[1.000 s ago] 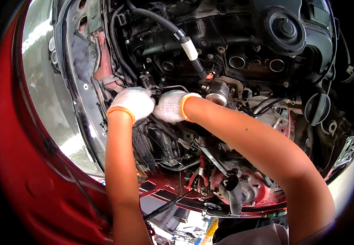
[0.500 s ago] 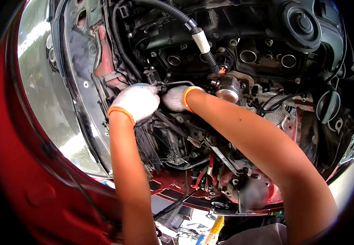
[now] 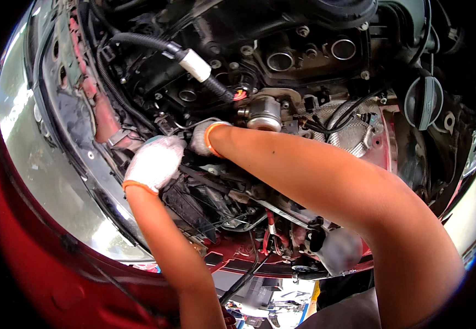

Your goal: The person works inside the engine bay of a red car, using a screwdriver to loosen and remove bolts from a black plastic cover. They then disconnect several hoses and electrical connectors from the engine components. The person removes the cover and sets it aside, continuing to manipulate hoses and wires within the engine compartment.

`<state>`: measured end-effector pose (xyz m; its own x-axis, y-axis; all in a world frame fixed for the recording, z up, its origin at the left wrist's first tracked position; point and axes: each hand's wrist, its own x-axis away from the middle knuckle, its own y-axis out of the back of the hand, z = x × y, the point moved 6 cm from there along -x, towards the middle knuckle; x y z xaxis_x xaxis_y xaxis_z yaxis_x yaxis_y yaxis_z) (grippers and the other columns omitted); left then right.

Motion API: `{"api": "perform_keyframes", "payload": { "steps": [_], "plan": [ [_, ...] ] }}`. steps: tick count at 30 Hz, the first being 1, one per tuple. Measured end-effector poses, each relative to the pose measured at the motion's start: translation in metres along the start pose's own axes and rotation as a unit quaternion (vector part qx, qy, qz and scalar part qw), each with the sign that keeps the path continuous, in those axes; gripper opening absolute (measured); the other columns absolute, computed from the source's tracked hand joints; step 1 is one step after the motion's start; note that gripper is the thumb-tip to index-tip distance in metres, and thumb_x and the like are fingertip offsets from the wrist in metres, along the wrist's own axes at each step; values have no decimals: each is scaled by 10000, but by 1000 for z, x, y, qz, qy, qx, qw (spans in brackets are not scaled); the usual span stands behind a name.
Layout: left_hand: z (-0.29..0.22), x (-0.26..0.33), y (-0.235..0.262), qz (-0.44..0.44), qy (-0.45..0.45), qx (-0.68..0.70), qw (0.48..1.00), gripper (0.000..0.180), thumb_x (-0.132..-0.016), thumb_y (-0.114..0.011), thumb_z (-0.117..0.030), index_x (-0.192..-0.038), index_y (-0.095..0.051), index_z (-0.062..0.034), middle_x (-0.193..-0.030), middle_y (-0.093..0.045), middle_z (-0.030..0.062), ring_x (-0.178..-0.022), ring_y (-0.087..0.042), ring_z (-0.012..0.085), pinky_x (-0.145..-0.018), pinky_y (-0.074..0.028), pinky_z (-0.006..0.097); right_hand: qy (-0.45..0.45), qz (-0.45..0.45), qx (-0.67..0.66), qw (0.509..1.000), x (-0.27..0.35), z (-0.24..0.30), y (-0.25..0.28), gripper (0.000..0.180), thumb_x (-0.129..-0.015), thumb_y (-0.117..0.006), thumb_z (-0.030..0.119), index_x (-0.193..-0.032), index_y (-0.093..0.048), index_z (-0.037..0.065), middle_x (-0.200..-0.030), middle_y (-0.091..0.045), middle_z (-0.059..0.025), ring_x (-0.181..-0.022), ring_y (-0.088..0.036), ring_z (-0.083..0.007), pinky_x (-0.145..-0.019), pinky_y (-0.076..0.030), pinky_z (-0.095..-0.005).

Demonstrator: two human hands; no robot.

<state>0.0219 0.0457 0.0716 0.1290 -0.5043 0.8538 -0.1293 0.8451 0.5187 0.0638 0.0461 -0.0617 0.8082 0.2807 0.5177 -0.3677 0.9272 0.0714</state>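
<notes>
Both hands wear white knit gloves with orange cuffs and reach deep into a car's engine bay. My left hand (image 3: 157,160) is closed, its fingers curled down among dark parts beside the red inner fender; what it grips is hidden. Close to its right, my right hand (image 3: 202,139) is bent round and closed, with its fingertips out of sight. A thin bent metal pipe (image 3: 186,128) runs just above the right glove. Right of that glove stands a silver cylindrical metal part (image 3: 264,113), with a wired connector (image 3: 240,94) above it.
A black corrugated wiring harness (image 3: 145,39) with a white taped section (image 3: 195,66) crosses above my hands. Round ports (image 3: 279,61) line the engine. A dark round cap (image 3: 424,102) stands at the right. The windshield (image 3: 46,164) and red bodywork (image 3: 57,279) border the left side.
The view has shifted, so the engine parts and both gloves appear farther left. Against the engine, my hands stay in nearly the same place, close together and curled.
</notes>
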Motion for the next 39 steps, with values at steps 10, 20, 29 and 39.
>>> {"api": "perform_keyframes", "payload": {
  "steps": [10, 20, 29, 39],
  "plan": [
    [5, 29, 1, -35, 12, -10, 999, 256, -741, -675, -7, -997, -664, -11, -964, -702, 223, -922, -695, 390, -815, -567, 476, 96, -25, 182, 978, -2, 43, -6, 277, -893, -654, 231, -1118, -803, 170, -1163, -767, -64, -1000, -740, -248, -798, -607, -419],
    [14, 13, -16, -197, -175, -172, 949, 249, -907, -518, -126, -1050, -696, -26, -1092, -683, 195, -1044, -667, 356, -896, -548, 424, 150, 15, 300, 942, -41, 12, -10, 378, -929, -617, 358, -1232, -751, 177, -1248, -731, -110, -1073, -715, -305, -907, -548, -543],
    [16, -4, -15, -88, -36, -38, 995, 251, -929, -526, -170, -1054, -690, -27, -1024, -676, 161, -920, -673, 304, -780, -546, 394, 289, 12, 343, 894, -71, -8, -1, 209, -829, -754, 249, -973, -809, 108, -1000, -778, -157, -906, -748, -312, -772, -579, -453],
    [20, 4, -22, -53, 64, 90, 992, 299, -970, -520, -242, -1088, -688, -24, -999, -676, 134, -807, -669, 257, -670, -528, 355, 286, -24, 368, 885, -49, 5, -4, 251, -839, -706, 237, -1016, -804, 90, -1022, -762, -195, -956, -738, -354, -823, -574, -457]
  ]
}}
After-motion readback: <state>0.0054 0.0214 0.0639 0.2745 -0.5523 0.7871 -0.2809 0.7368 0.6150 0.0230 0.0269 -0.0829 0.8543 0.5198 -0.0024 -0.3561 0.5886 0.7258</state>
